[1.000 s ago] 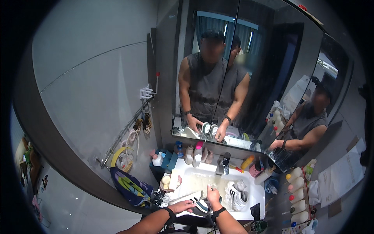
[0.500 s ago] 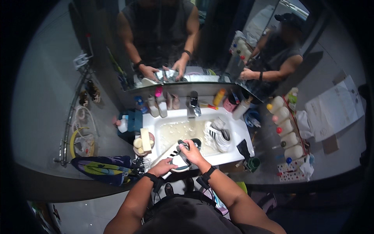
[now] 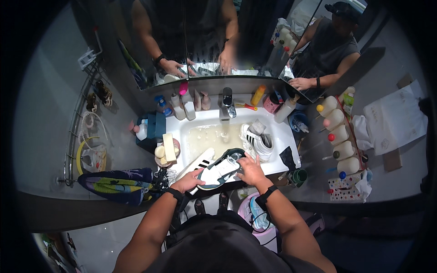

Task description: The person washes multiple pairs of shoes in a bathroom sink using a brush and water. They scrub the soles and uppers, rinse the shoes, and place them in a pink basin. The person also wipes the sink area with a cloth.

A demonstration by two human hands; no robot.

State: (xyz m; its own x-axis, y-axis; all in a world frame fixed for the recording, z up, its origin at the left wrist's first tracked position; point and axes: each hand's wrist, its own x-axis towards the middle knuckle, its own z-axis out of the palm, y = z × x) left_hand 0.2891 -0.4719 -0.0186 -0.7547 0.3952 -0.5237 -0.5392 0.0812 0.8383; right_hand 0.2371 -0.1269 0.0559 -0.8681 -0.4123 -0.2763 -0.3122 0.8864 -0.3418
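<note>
A white sneaker with dark green trim [image 3: 221,171] is held above the front edge of the sink, its upper facing up and its collar toward the back right. My left hand [image 3: 187,180] grips it at the toe end. At the heel and side, my right hand [image 3: 251,170] closes on the same shoe; part of its grip is hidden. Just left of it lies a white shoe with black stripes [image 3: 196,164], partly covered. Another white striped sneaker [image 3: 258,142] rests in the sink's right side with something pale and crumpled at its opening.
The white sink [image 3: 185,136] holds cloudy water under a dark faucet [image 3: 227,102]. Bottles [image 3: 187,105] line its back rim. Soap bars [image 3: 169,149] sit at left, a dark cloth [image 3: 287,158] at right. Below, a pink bucket [image 3: 243,210] holds a light blue shoe [image 3: 259,215].
The held sneaker has turned so that its upper and collar show. My right hand has moved right, from the middle of the shoe to its heel end. The view has shifted slightly.
</note>
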